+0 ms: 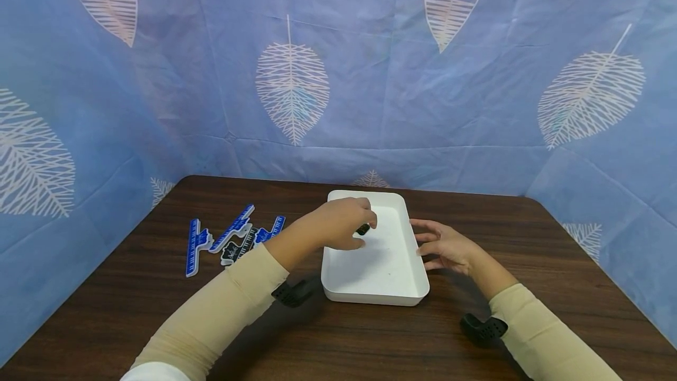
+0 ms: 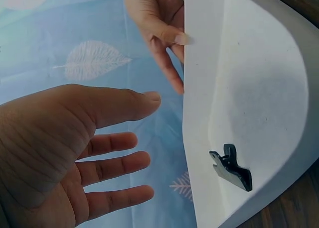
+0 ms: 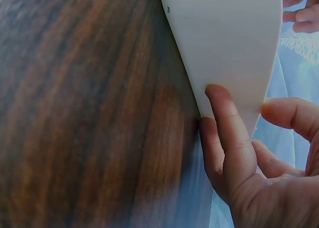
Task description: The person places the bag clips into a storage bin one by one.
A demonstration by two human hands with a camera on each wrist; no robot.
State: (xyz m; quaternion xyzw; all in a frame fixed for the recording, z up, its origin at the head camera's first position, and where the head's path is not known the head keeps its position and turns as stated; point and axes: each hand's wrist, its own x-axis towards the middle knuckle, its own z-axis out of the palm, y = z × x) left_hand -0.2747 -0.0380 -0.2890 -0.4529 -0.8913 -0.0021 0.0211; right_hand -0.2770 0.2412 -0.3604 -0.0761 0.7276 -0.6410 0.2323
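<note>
Black clip (image 2: 232, 169) in white tray (image 1: 391, 263), near left hand (image 1: 345, 222) with fingers apart; right hand (image 1: 446, 248), also spread, against tray side.

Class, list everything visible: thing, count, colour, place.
Tray: one, white, on the table.
Blue clips: three, blue and white, left of tray.
Black clip: one, black and white, among them.
Dark clip: one, dark, inside the tray.
Table: one, brown, under the tray.
Leaf-print cloth: one, blue and white, behind the table.
Wrist devices: two, black, at wrists.
Sleeves: two, beige, on forearms.
White fabric: one, white, adjoining left sleeve.
Left grip: one, bare, above the tray.
Right grip: one, bare, touching the tray's side.
</note>
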